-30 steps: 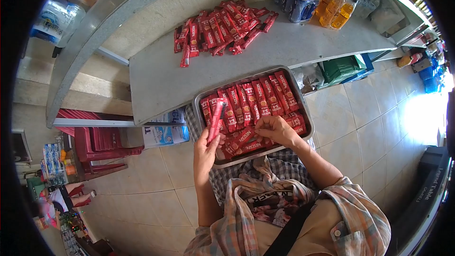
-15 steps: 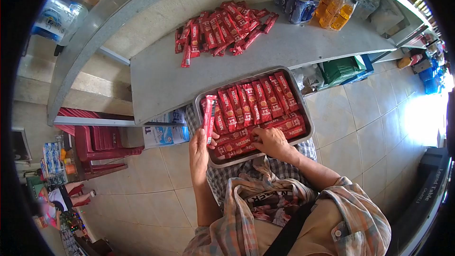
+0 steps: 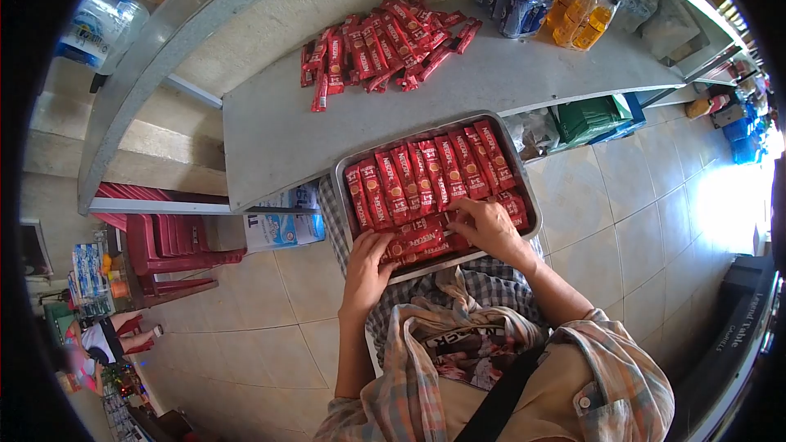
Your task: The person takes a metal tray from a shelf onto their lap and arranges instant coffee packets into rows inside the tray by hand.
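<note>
A metal tray (image 3: pixel 521 168) of red Nescafé coffee sachets rests on my lap, over a checkered cloth (image 3: pixel 409 299). Most sachets stand side by side in a long row. Others lie crosswise along the near side. My left hand (image 3: pixel 368 272) is closed at the left end of a crosswise coffee sachet (image 3: pixel 416 241) in the near left part of the tray. Around that sachet's right end, the fingers of my right hand (image 3: pixel 493 233) are bent and pinching. They partly cover the sachets beneath.
Beyond the tray is a grey shelf (image 3: pixel 286 143) bearing a loose pile of coffee sachets (image 3: pixel 381 45). Blue cans (image 3: pixel 520 8) and orange drink bottles (image 3: pixel 591 20) stand at its far right. Stacked red chairs (image 3: pixel 168 237) are at left, and a person (image 3: pixel 102 344) sits farther off.
My left hand has lowered the upright sachet from the tray's left edge into the near side, laying it crosswise. My right hand has shifted slightly away from me and right.
</note>
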Available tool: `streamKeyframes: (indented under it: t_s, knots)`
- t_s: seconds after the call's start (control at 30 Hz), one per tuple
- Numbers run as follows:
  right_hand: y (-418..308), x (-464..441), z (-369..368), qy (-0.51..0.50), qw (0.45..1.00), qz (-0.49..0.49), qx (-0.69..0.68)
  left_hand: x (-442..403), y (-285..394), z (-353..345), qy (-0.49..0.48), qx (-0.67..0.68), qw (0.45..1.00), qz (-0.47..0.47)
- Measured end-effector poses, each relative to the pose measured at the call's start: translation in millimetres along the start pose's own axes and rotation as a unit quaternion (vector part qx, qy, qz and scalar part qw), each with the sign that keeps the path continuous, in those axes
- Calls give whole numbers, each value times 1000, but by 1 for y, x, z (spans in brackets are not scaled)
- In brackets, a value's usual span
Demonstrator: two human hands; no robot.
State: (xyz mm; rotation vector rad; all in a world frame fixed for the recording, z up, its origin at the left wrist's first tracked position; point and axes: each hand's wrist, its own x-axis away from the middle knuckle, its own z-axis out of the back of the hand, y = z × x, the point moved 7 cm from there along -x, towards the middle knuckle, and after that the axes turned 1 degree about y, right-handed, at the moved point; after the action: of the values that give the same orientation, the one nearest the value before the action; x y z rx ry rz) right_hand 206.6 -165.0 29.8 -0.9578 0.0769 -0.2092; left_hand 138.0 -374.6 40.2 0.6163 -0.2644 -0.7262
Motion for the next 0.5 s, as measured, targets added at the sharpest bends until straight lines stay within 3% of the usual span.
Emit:
streamKeyframes:
  t_s: [0.13,0.23,0.4,0.5]
  knots:
    - [-20,5,-16,-17,995,96,-12,2,-6,3,1,10,999,43]
    - [-27,8,-33,-26,989,115,87,1,-11,-4,-29,-6,998,52]
    - [-18,8,-49,-61,992,111,20,0,-7,-7,-60,-54,997,18]
    - [-21,8,-48,-70,992,106,-16,-4,11,7,24,-2,1000,-20]
